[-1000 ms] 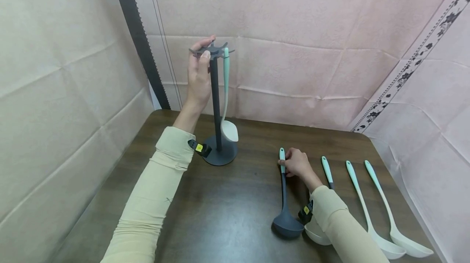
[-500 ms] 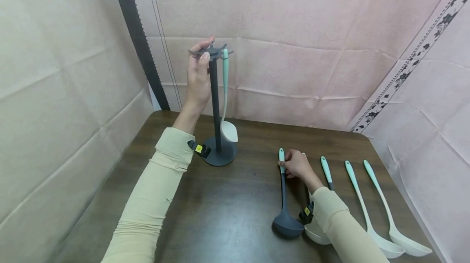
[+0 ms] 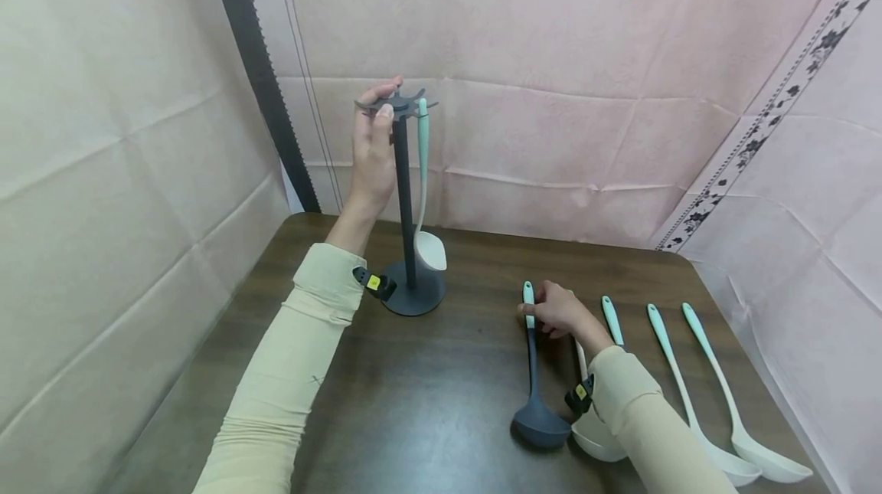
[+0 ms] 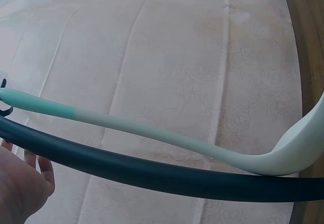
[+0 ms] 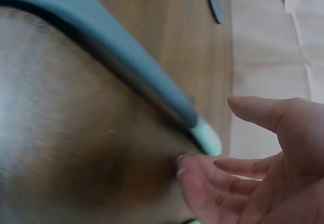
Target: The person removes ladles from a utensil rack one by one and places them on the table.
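My left hand (image 3: 374, 149) holds the top of a dark grey utensil stand (image 3: 403, 195), thumb in front and fingers behind its hooked crown. A white ladle (image 3: 430, 249) with a mint handle hangs from a hook on the stand's right side. In the left wrist view, the hanging ladle (image 4: 167, 135) runs alongside the dark pole (image 4: 152, 165). My right hand (image 3: 561, 309) is at the mint handle of a dark grey ladle (image 3: 540, 421) lying on the table. In the right wrist view, thumb and fingers of this hand (image 5: 253, 168) are spread apart around the handle end (image 5: 207, 137).
Right of the dark ladle lie a white-bowled utensil (image 3: 596, 436), partly under my right sleeve, another mint handle (image 3: 612, 318), and two white ladles (image 3: 730, 467) (image 3: 775, 463) with mint handles. Pale cloth (image 3: 524, 134) hangs behind the brown table (image 3: 441, 417).
My right hand has shifted slightly at the dark ladle's handle, its wrist a little further right. The left hand keeps its hold on the stand. The head view has tilted up slightly.
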A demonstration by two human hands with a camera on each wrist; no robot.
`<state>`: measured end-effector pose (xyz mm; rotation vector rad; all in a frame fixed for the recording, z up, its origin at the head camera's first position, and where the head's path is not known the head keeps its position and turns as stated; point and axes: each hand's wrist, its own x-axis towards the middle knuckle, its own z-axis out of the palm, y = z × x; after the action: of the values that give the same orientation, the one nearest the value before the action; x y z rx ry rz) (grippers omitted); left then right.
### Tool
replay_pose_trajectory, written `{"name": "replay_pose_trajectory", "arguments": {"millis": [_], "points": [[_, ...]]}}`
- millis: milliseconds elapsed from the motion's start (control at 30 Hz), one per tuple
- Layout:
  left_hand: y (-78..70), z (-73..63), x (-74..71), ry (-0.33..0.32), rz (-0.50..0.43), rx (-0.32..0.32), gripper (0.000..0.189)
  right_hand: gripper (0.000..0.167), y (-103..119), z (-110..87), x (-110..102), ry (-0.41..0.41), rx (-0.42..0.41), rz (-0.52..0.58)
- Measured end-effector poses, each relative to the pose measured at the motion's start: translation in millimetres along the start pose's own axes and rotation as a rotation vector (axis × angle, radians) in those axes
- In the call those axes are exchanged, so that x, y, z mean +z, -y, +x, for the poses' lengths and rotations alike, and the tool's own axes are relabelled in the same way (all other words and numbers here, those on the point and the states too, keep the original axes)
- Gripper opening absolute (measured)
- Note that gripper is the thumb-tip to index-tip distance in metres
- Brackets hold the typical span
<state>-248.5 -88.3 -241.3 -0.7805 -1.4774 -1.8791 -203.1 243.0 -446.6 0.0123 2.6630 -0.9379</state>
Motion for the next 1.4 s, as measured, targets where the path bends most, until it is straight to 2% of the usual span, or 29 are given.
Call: {"name": "replay_pose_trajectory", "arguments": {"millis": [200, 400, 700, 933, 1133, 1400], "points": [[-0.3, -0.5, -0.5, 0.006, 0.012, -0.009, 0.042, 0.087, 18, -4.9, -15, -0.013, -0.055, -0.141], [-0.7, -0.7, -0.7, 0.006, 0.023, -0.015, 0.042, 0.093, 31, -7.3, -24, -0.071, -0.1, -0.24], [-0.4, -0.1, -1.3, 0.004, 0.018, 0.003, 0.042, 0.117, 41, -12.9, -21, -0.16, -0.135, -0.362], [1.8, 0.5, -0.4, 0.003, -0.005, 0.007, 0.041, 0.121, 30, -8.6, -9, -0.2, -0.179, -0.383], [2.8, 0.4, 0.3, -0.001, -0.017, 0.012, 0.041, 0.113, 25, -4.8, -3, -0.286, -0.223, -0.385], [0.6, 0.3, -0.6, -0.002, 0.004, 0.0, 0.042, 0.107, 26, -3.7, -6, -0.382, -0.272, -0.384]]}}
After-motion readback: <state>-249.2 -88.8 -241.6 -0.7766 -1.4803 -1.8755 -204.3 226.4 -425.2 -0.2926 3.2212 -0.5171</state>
